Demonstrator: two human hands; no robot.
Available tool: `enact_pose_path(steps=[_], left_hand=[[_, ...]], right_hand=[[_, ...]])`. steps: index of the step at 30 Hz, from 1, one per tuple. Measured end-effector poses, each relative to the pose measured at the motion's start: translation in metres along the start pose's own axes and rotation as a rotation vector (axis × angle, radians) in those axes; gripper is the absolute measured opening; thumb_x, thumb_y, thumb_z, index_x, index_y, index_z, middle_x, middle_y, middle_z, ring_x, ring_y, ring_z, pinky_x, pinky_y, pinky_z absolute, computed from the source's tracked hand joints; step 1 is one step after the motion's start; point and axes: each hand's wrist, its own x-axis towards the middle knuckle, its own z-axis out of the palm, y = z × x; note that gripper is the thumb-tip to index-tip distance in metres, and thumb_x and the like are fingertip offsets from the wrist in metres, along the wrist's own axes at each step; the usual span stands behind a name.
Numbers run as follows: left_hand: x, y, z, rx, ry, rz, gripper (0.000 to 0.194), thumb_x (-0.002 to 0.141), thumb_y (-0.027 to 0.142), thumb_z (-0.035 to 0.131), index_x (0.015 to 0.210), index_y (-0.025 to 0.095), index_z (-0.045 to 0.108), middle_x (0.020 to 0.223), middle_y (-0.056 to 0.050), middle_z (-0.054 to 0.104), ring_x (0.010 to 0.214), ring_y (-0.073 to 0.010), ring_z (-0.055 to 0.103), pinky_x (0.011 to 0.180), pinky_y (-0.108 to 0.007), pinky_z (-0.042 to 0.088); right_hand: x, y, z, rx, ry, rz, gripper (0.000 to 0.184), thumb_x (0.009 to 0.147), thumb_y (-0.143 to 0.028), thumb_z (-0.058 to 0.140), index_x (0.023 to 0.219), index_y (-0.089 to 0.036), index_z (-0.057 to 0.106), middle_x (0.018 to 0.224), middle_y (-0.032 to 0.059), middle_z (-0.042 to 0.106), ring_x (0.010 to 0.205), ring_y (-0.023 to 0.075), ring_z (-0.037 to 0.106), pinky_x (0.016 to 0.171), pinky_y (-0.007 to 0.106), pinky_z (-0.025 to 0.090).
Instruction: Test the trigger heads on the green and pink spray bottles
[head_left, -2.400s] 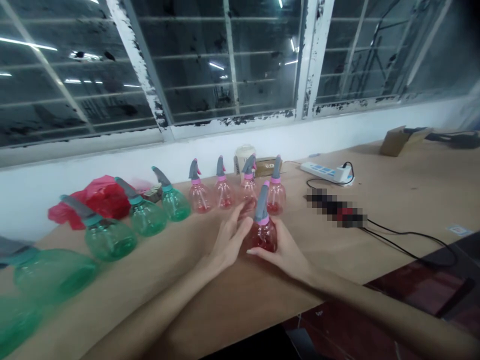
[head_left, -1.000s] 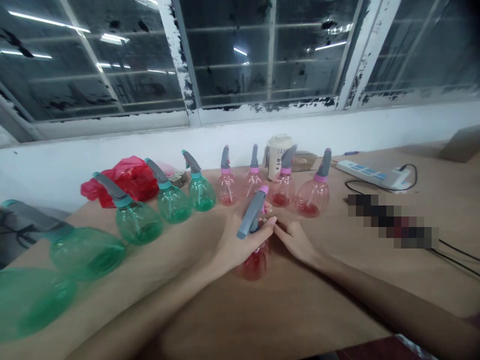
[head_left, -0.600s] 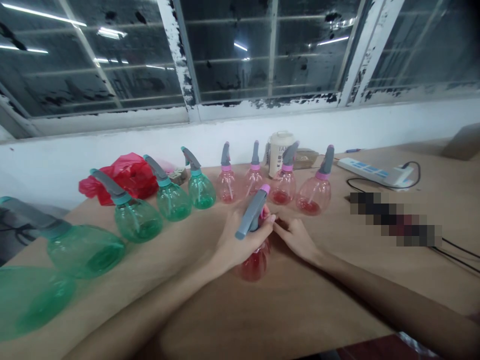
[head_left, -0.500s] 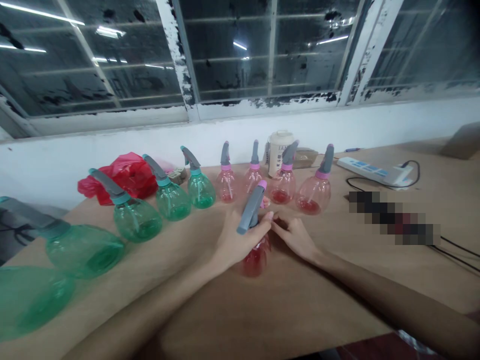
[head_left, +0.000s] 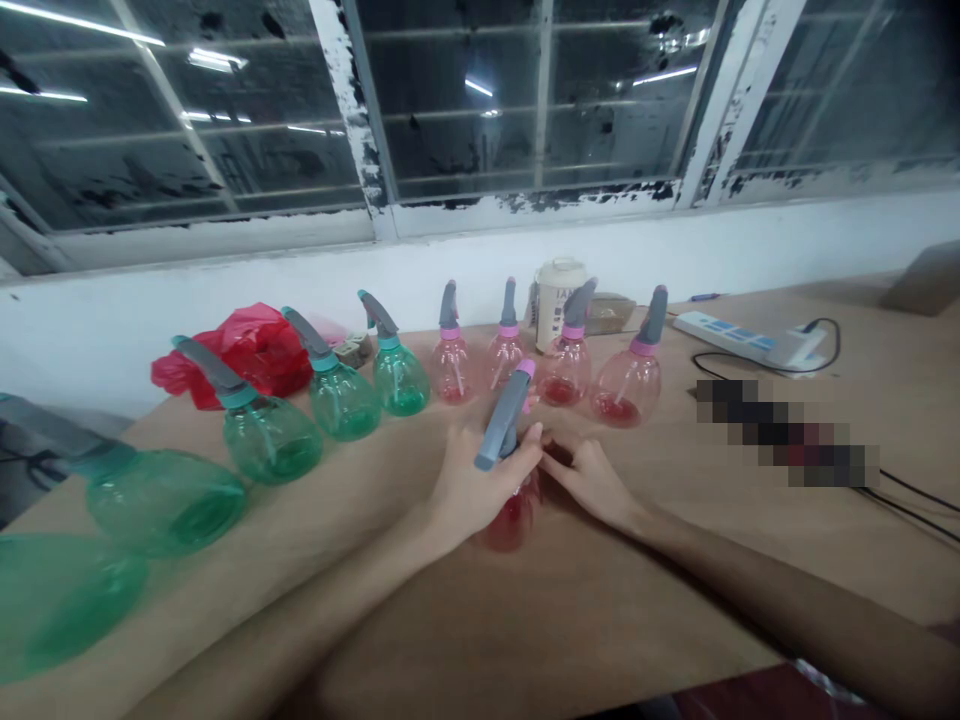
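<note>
A pink-tinted spray bottle with a grey and pink spray head stands on the table in front of me, red liquid low inside it. My left hand is closed around its neck, just under the spray head, with the thumb across the near side. Against the bottle's right side, my right hand has its fingers curled in, thumb and fingertips at the upper body. Some of the fingertips are hidden behind the bottle. Behind the hands stand several more pink spray bottles in a row.
Several green spray bottles line the left side. Behind them lies a red plastic bag. A white cup stands at the wall. On the right are a power strip, black cables and a blurred-out object.
Both hands stay at the same bottle, almost unmoved. The whole view has shifted very slightly.
</note>
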Motion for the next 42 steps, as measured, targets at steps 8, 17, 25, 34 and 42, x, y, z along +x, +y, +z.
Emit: enact_pose_path(steps=[8, 17, 25, 34, 42], left_hand=[[0.002, 0.001, -0.001, 0.000, -0.010, 0.022, 0.013, 0.081, 0.031, 0.057, 0.074, 0.021, 0.062, 0.055, 0.003, 0.058, 0.060, -0.0149, 0.059, 0.060, -0.028, 0.049], [0.002, -0.003, 0.000, -0.015, -0.021, 0.007, 0.013, 0.082, 0.031, 0.057, 0.083, 0.020, 0.064, 0.062, 0.001, 0.063, 0.065, -0.0153, 0.061, 0.064, -0.029, 0.051], [0.004, 0.002, 0.000, 0.028, -0.006, -0.017, 0.009, 0.079, 0.029, 0.059, 0.081, 0.021, 0.061, 0.062, 0.001, 0.060, 0.061, -0.0156, 0.059, 0.058, -0.028, 0.048], [0.010, 0.011, -0.005, 0.007, -0.034, 0.066, 0.006, 0.076, 0.019, 0.056, 0.071, 0.022, 0.052, 0.063, 0.003, 0.055, 0.058, -0.0136, 0.053, 0.063, -0.029, 0.047], [0.005, 0.004, -0.001, 0.000, -0.042, -0.008, 0.019, 0.080, 0.029, 0.057, 0.063, 0.022, 0.051, 0.051, 0.005, 0.045, 0.051, -0.0122, 0.049, 0.051, -0.026, 0.043]], right_hand=[[-0.006, -0.004, 0.001, 0.081, -0.039, 0.034, 0.032, 0.091, -0.043, 0.044, 0.086, -0.021, 0.066, 0.089, 0.0038, 0.071, 0.087, 0.0217, 0.064, 0.082, 0.035, 0.047], [-0.020, -0.011, 0.001, 0.124, -0.125, -0.143, 0.053, 0.084, -0.063, 0.044, 0.117, -0.023, 0.056, 0.109, 0.0079, 0.065, 0.103, 0.0281, 0.058, 0.092, 0.046, 0.042], [-0.022, -0.017, 0.008, 0.123, -0.270, -0.128, 0.096, 0.057, -0.056, 0.078, 0.136, -0.023, 0.034, 0.134, 0.0131, 0.049, 0.123, 0.0325, 0.046, 0.102, 0.051, 0.036], [-0.023, -0.024, 0.008, 0.124, -0.263, -0.059, 0.092, 0.052, -0.052, 0.081, 0.129, -0.022, 0.042, 0.125, 0.0129, 0.053, 0.120, 0.0350, 0.048, 0.100, 0.054, 0.039], [-0.024, -0.015, 0.008, 0.069, -0.271, -0.021, 0.088, 0.054, -0.054, 0.079, 0.127, -0.021, 0.042, 0.123, 0.0133, 0.055, 0.115, 0.0350, 0.051, 0.097, 0.055, 0.041]])
